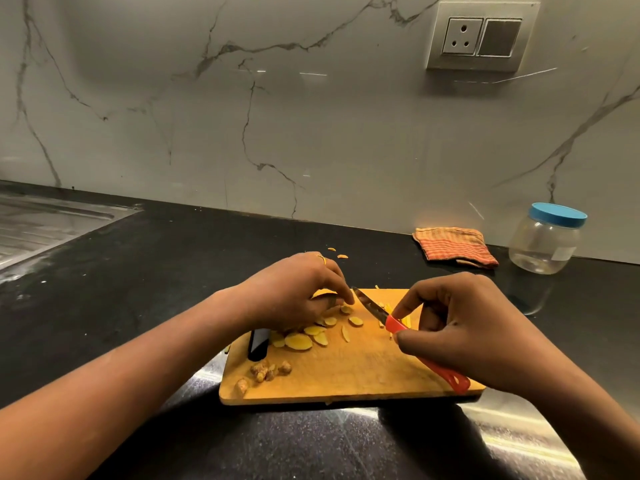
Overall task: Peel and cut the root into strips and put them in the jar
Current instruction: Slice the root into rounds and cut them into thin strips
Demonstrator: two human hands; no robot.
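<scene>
A grey-veined marble backsplash (311, 116) is running along the rear, carrying a socket plate (481, 36) at upper right. A black speckled countertop (138, 271) is lying below it, with a steel sink drainboard (41, 226) occupying the far left.

A wooden cutting board (363, 368) is sitting on the countertop in front of the person. A clear jar (543, 244) is standing upright by the wall, right of and behind the board and well apart from it, with its blue lid (557, 214) on. A folded checked cloth (453, 245) is lying just left of the jar.

The left hand (294, 289) is bending over the board's rear left, fingers curled together, the tips pinching the root slices (298, 341) beside the blade. The right hand (460, 323) is gripping a knife (393, 323), fingers clamped round its red handle, the blade pointing toward the left fingertips.

Yellow strips (407, 320) are lying on the board near the right index finger. Brown root knobs (266, 370) are sitting at front left. A black handle (258, 344) is resting on the board's left edge; its type is unclear.
</scene>
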